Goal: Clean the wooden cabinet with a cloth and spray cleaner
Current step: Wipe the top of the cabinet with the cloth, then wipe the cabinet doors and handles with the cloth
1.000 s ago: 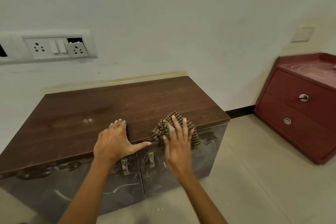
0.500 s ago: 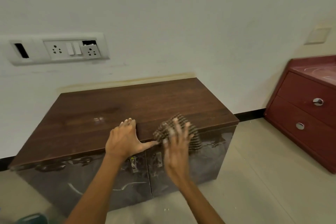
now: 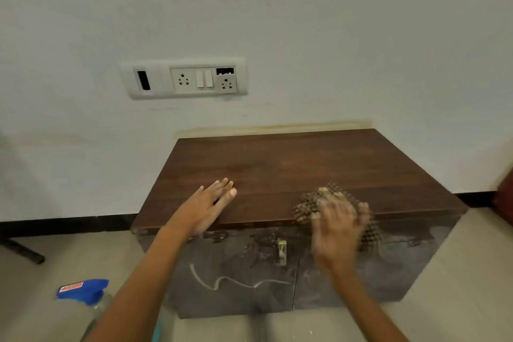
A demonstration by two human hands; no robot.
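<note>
A low wooden cabinet with a dark brown wood-grain top (image 3: 299,166) and glossy dark grey doors stands against a white wall, its back edge touching the wall. The person's left hand (image 3: 206,204) lies flat, palm down, on the cabinet top near its front left corner, fingers stretched out together and pointing toward the back edge; it grips nothing. The right hand (image 3: 337,228) is blurred and presses with spread fingers on a brown-and-cream checked cloth (image 3: 313,204) at the front edge of the top, right of the middle. The cloth is bunched and hangs over that edge, so part of it lies on the top and part drapes down the upper strip of the right door. Whether the fingers clutch the cloth or only press flat on it cannot be told through the blur. A small metal door handle (image 3: 281,251) sits where the two doors meet, between the two forearms, and pale smeared streaks mark the left door. On the beige tiled floor (image 3: 458,286), beyond the cabinet's left front corner and well apart from both hands, stands a clear plastic spray bottle with a blue trigger head (image 3: 83,290), partly hidden by the left forearm. A white switch and socket panel (image 3: 184,79) is set in the wall above the cabinet's left side.
</note>
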